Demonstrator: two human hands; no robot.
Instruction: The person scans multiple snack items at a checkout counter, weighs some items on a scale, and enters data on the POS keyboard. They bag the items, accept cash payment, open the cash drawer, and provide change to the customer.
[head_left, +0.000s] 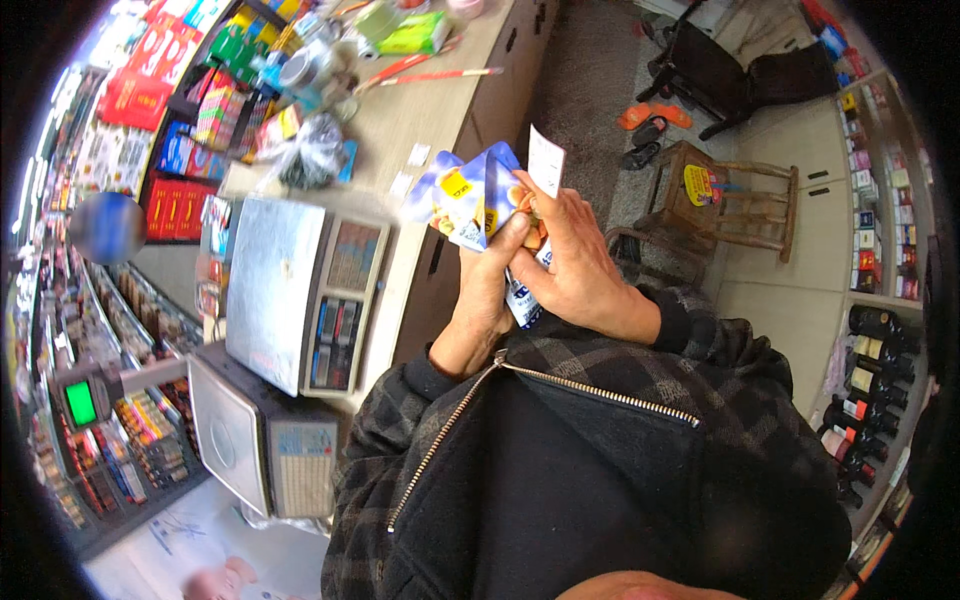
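Observation:
Both hands are in front of my chest, around a blue and white snack packet (461, 199) with pictures of food and yellow marks. The packet is bent, with a fold down its middle. My left hand (486, 289) grips its near side, the thumb pressed on the front. From the right, my right hand (581, 259) holds the packet's other side. A small white paper label (546, 161) sticks up at the right hand's fingers. Below the thumbs, a white and blue printed part (523, 301) shows between the hands; whether it belongs to the same packet I cannot tell.
On the counter (427, 94) are a weighing scale (274, 292), a clear plastic bag (311, 154) and red-and-white sticks (442, 76). A second scale (229, 435) stands nearer. Right are a wooden chair (675, 191), slippers (649, 131), a black chair (709, 67) and shelved bottles (862, 390).

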